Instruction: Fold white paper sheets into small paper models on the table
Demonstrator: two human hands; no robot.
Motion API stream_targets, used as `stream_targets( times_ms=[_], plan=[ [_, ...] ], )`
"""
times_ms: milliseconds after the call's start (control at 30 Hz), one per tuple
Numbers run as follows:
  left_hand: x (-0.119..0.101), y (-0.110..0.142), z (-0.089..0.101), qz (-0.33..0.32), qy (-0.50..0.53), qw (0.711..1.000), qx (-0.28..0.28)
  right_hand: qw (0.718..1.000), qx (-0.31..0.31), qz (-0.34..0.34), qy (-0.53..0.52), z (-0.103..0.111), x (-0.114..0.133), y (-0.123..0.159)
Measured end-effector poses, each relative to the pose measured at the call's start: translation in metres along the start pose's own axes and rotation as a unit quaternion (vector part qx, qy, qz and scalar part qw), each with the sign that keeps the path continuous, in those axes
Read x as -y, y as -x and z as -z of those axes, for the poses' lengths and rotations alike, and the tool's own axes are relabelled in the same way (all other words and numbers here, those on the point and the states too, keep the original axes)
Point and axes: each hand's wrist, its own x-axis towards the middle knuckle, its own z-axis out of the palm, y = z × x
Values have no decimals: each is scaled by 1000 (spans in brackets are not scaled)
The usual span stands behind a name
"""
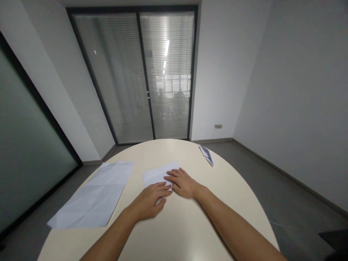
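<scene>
A small white sheet of paper lies flat on the round cream table, in front of me. Across its right part rests my right hand, fingers stretched out and pointing left. My left hand lies along the near edge of the sheet, its fingers extended to the right and the thumb apart. The fingertips of the two hands almost meet over the paper. Both hands hide the near and right parts of the sheet, and neither grips it.
A large creased sheet of paper lies at the left, overhanging the table edge. Near the far right edge sits a folded paper piece. Beyond the table stand glass doors with blinds. A dark object shows at lower right.
</scene>
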Motion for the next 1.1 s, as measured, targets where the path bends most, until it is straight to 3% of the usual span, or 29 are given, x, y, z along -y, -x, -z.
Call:
stream_targets(
  times_ms=[400,700,1100],
  plan=[
    [6,-1,-2,16,13,998,-60,1000,12,-9,-12,2,-1,0],
    [9,-1,-2,32,-68,996,-51,1000,13,-24,-9,-1,-6,1],
    [13,0,2,29,-83,995,-48,999,7,-32,-7,-1,-6,2]
  ],
)
